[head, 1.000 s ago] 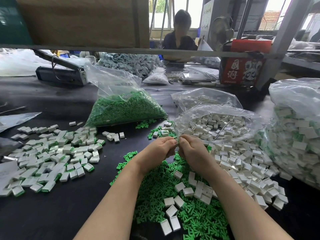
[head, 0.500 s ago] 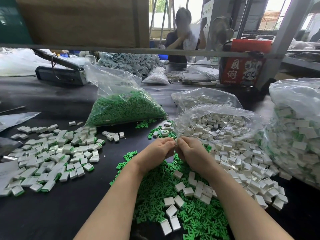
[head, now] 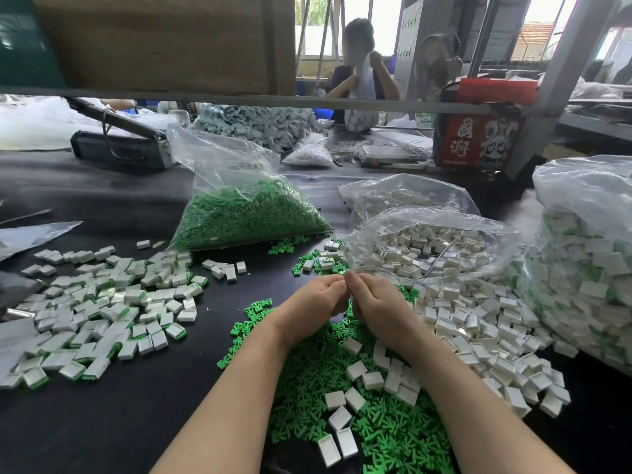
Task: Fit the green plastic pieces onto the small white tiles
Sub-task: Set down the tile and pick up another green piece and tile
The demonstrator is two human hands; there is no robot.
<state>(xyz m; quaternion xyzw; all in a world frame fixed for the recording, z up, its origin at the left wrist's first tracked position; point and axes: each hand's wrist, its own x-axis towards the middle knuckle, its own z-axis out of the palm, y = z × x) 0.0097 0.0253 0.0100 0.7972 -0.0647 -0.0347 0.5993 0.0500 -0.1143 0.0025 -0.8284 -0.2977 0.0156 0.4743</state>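
Left hand (head: 316, 301) and right hand (head: 379, 304): fingers curled, fingertips together above loose green pieces (head: 386, 436) on desk (head: 102, 422); item pinched cannot be made out.

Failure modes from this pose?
1. Both hands, left and right, meet fingertip to fingertip; the piece between them is hidden, so a bad fit could go unseen.
2. Loose white tiles spill onto the green pieces; the forearms could sweep them together.
3. The finished pile lies unbagged nearby and may mix with unfitted tiles.
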